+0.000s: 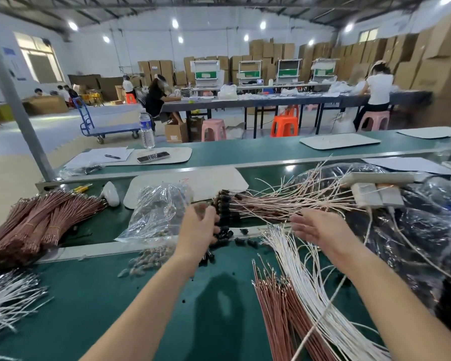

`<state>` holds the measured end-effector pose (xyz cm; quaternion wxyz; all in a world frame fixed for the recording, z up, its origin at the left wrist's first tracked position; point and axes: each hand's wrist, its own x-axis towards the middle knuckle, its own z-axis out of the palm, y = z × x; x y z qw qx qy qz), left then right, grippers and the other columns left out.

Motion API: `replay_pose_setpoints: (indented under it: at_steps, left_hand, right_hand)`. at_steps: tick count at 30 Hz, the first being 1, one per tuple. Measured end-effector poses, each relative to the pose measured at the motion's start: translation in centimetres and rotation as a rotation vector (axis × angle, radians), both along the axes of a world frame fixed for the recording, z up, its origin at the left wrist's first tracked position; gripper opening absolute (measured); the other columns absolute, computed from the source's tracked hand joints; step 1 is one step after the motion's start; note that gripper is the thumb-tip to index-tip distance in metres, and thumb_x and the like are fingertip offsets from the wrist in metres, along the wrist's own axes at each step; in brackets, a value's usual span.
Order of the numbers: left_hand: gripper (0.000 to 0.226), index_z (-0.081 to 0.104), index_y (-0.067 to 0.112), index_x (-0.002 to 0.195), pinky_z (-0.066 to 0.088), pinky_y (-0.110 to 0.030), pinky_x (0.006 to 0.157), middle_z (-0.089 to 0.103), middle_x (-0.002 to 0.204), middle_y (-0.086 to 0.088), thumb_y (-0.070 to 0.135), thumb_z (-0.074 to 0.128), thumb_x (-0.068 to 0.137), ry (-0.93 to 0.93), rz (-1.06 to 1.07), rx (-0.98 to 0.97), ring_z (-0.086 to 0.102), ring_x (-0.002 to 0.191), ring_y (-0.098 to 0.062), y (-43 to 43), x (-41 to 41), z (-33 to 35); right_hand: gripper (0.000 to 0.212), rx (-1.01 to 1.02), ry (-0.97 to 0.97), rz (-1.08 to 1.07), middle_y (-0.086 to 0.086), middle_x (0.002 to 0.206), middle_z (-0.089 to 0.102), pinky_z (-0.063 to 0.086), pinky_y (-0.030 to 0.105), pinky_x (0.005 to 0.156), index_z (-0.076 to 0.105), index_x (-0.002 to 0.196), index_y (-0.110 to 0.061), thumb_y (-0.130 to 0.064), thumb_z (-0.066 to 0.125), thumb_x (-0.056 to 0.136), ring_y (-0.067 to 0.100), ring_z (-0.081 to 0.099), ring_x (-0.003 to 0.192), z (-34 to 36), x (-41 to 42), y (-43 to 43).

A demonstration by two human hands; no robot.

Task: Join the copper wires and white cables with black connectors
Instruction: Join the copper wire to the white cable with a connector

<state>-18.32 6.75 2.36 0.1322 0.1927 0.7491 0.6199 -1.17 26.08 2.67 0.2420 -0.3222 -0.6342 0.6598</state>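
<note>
Presently, both hands are over the green bench (115, 308), forearms reaching in from the near edge. The left hand (198, 227) is at the heap of black connectors (223, 231), its fingers loosely bent and blurred by motion; whether it grips a connector cannot be told. The right hand (315, 227) is released, palm turned inward and fingers extended, holding nothing, above the near ends of the white cables (297, 269).

The white cables fan from the bench's near right corner toward the centre. The loose copper wires (274, 308) lie just beside them on their left, tips pointing away from the person. Beyond both hands lies a sheaf of joined wires (284, 204), its black-capped ends toward the left hand and its tails spreading right over dark plastic wrapping (414, 230). A few stray connectors lie between the heap and the white cables.

Left of the left hand sits a clear plastic bag (159, 209) with dark small parts inside (contents not identifiable), and a scatter of small metal pieces (146, 259) lies near it. Tied copper bundles (37, 222) occupy the far left, with further white strands (8, 295) in front of them. A white mat (193, 181) lies behind the bag. A water bottle (147, 131) stands on the bench's far lane.
</note>
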Motion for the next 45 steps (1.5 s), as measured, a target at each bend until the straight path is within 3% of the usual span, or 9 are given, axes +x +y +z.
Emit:
replay_pose_setpoints:
  at_steps: [3,10,15,21,24,27,33,37,45]
  left_hand:
    - [0.012,0.057,0.018,0.105,0.048,-0.028,0.054,0.068,0.087,0.000,0.028,0.050,0.103,0.136,-0.147,-0.254,0.057,0.060,-0.010,-2.1,2.6,-3.7]
    - [0.053,0.043,0.013,0.067,0.043,-0.032,0.060,0.054,0.067,-0.006,0.054,0.048,0.100,0.513,-0.488,-0.971,0.053,0.060,-0.026,-1.8,9.6,-3.5]
    - [0.017,0.054,0.013,0.089,0.043,-0.034,0.074,0.067,0.112,-0.012,0.027,0.053,0.099,0.511,-0.460,-1.062,0.066,0.104,-0.033,0.0,12.5,-2.6]
    - [0.031,0.043,0.014,0.069,0.055,-0.026,0.057,0.055,0.063,-0.003,0.025,0.055,0.095,0.157,-0.405,-0.839,0.066,0.065,-0.028,-0.4,11.5,-4.0]
    - [0.030,0.047,0.013,0.073,0.047,-0.023,0.049,0.056,0.068,-0.003,0.026,0.048,0.100,-0.031,-0.408,-0.656,0.069,0.056,-0.023,-1.4,10.7,-4.6]
    - [0.031,0.059,0.008,0.076,0.049,-0.027,0.051,0.065,0.068,-0.004,0.021,0.048,0.102,-0.143,-0.353,-0.257,0.049,0.047,-0.012,-3.0,10.1,-4.8]
    - [0.020,0.065,0.001,0.090,0.050,-0.015,0.046,0.069,0.065,-0.002,0.018,0.061,0.099,-0.609,0.093,0.593,0.058,0.049,-0.005,-8.6,4.5,-4.6]
    - [0.015,0.067,0.008,0.097,0.049,-0.009,0.051,0.066,0.079,0.001,0.017,0.066,0.085,-0.962,0.026,1.144,0.059,0.056,-0.001,-12.6,1.8,-5.8]
    - [0.016,0.070,0.012,0.101,0.057,-0.014,0.063,0.072,0.093,0.002,0.016,0.063,0.086,-0.959,0.006,1.144,0.067,0.068,-0.003,-12.5,0.6,-6.3]
  right_hand:
    - [0.016,0.059,0.021,-0.106,0.007,0.100,0.073,0.057,0.029,0.073,0.062,0.112,-0.022,-0.013,0.051,0.103,0.022,0.070,0.090,-2.6,0.8,-2.7]
    - [0.028,0.390,-0.059,-0.014,-0.008,0.098,0.072,0.057,0.043,0.078,0.055,0.128,-0.028,-0.020,0.050,0.101,0.025,0.069,0.086,-2.3,-1.4,-7.2]
    - [0.031,0.451,-0.090,-0.020,-0.009,0.101,0.070,0.054,0.035,0.082,0.054,0.130,-0.031,-0.023,0.052,0.100,0.011,0.067,0.088,-3.5,-1.8,-9.2]
    - [0.042,0.518,-0.084,-0.040,-0.014,0.102,0.064,0.043,0.028,0.060,0.038,0.141,-0.036,-0.024,0.049,0.103,-0.001,0.057,0.056,-3.9,-1.1,-10.2]
    - [0.043,0.530,-0.084,-0.047,-0.012,0.106,0.063,0.042,0.029,0.058,0.037,0.142,-0.036,-0.022,0.047,0.103,-0.003,0.052,0.047,-3.9,-0.9,-10.5]
    - [0.044,0.557,-0.083,-0.082,-0.012,0.109,0.062,0.045,0.030,0.061,0.038,0.141,-0.037,-0.020,0.047,0.102,0.002,0.055,0.057,-4.0,-1.0,-10.8]
    - [0.038,0.582,-0.102,-0.026,-0.017,0.108,0.059,0.048,0.017,0.063,0.049,0.135,-0.034,-0.017,0.050,0.101,0.003,0.060,0.082,-4.9,-2.3,-11.5]
    - [0.034,0.629,-0.193,0.097,-0.012,0.113,0.059,0.043,0.019,0.060,0.055,0.132,-0.030,-0.020,0.051,0.101,0.002,0.058,0.076,-5.9,-4.7,-12.4]
    - [0.034,0.856,-0.476,0.154,0.002,0.117,0.065,0.053,0.036,0.083,0.070,0.117,-0.024,-0.040,0.044,0.103,0.024,0.062,0.100,-6.7,-9.6,-13.5]
